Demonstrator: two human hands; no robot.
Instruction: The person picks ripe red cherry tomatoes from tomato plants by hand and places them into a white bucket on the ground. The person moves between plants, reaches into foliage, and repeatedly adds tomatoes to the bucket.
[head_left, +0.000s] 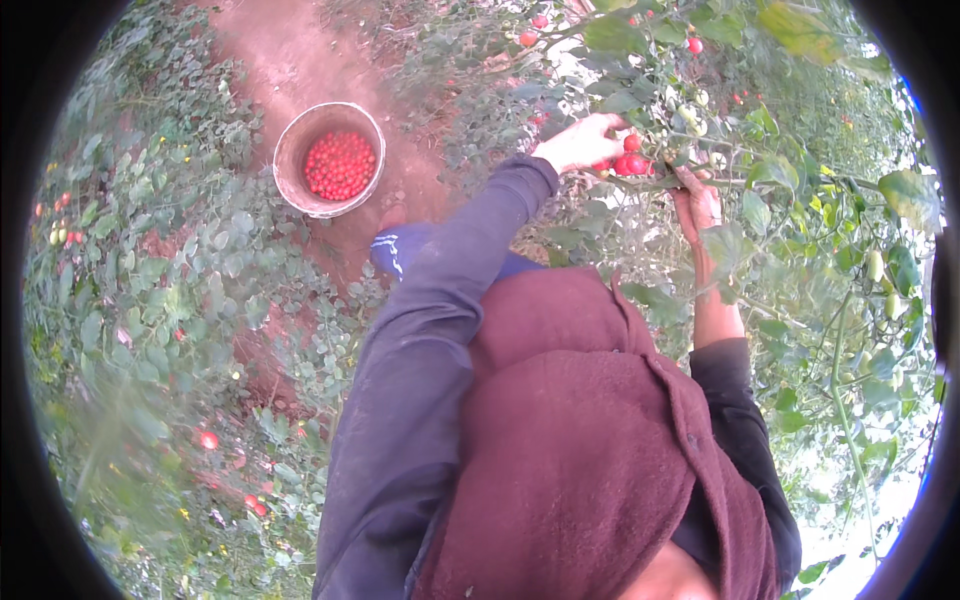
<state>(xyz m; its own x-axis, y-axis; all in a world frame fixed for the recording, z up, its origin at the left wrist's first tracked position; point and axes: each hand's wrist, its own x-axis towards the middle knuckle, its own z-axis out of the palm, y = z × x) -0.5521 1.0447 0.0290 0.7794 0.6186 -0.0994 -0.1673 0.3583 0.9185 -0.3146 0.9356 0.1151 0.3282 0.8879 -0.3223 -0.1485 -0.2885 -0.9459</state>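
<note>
At the upper right, several red cherry tomatoes (631, 164) hang in a cluster on a tomato vine. My left hand (583, 142) reaches in from the left and its fingers are at the cluster's left side; leaves and fruit partly hide the fingertips. Just right of the cluster, my right hand (699, 196) is raised among the stems, its fingertips at the vine; whether it grips a stem is not clear. Green tomatoes (691, 120) hang above the right hand. A round bucket (291, 169) holding many red cherry tomatoes (340, 166) stands on the soil path.
Tomato plants (202, 255) crowd the left side, with red fruit (209, 440) low among the leaves. A reddish dirt path (277, 52) runs past the bucket. Long green stems (840, 375) with unripe fruit hang at the right. My foot is near the bucket.
</note>
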